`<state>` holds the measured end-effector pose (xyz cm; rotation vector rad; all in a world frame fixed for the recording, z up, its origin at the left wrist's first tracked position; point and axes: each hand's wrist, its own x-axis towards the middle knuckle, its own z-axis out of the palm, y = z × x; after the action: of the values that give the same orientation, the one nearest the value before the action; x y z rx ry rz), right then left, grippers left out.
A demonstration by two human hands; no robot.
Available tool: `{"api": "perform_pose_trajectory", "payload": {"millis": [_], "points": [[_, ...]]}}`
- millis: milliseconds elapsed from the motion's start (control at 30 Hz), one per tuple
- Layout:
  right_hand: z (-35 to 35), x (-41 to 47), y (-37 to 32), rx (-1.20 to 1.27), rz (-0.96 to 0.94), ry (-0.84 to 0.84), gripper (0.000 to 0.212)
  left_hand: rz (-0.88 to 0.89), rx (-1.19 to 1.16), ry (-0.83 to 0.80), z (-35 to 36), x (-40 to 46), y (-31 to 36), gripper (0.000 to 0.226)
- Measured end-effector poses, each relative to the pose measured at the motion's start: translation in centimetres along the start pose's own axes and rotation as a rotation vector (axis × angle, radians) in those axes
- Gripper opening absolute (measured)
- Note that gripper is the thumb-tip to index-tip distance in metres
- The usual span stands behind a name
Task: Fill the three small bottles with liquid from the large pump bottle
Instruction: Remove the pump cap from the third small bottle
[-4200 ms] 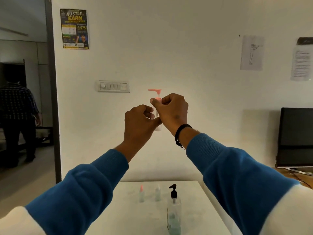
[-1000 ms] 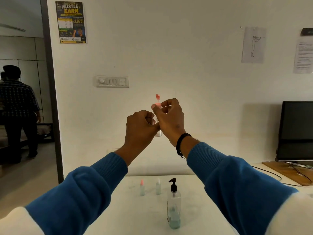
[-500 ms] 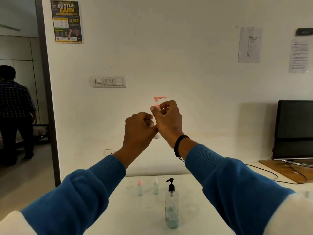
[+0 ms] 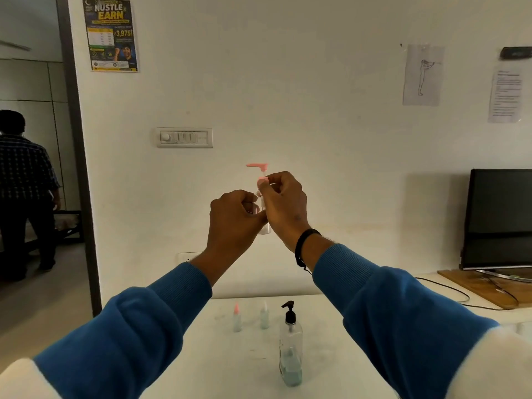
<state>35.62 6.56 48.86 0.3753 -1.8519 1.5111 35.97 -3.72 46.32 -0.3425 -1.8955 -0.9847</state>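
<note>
Both hands up in front of the wall, well above the table (image 4: 201, 355). Left hand (image 4: 234, 220) curled round the body of a small clear bottle (image 4: 264, 229), held upright. Right hand (image 4: 283, 205) fingers pinch its pink collar just under the pink pump head (image 4: 258, 166), spout pointing left. On the table: large pump bottle (image 4: 290, 349) with black pump, nearest me, liquid low in it. Two small bottles just beyond it to the left, upright and apart: pink-capped one (image 4: 237, 318) left, white-capped one (image 4: 264, 315) right.
</note>
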Motion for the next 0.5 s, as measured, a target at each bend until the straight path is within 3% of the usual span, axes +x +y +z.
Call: {"api": "perform_pose_trajectory", "payload": {"millis": [267,500], "points": [[0.1,-0.64,0.07,0.038,0.001,-0.023,0.037,0.008,0.004,0.002,0.11,-0.29,-0.31,0.032],[0.34,-0.36,0.18,0.002,0.011,-0.013,0.017,-0.003,0.014,0.002,0.0,-0.37,-0.53,0.033]]}}
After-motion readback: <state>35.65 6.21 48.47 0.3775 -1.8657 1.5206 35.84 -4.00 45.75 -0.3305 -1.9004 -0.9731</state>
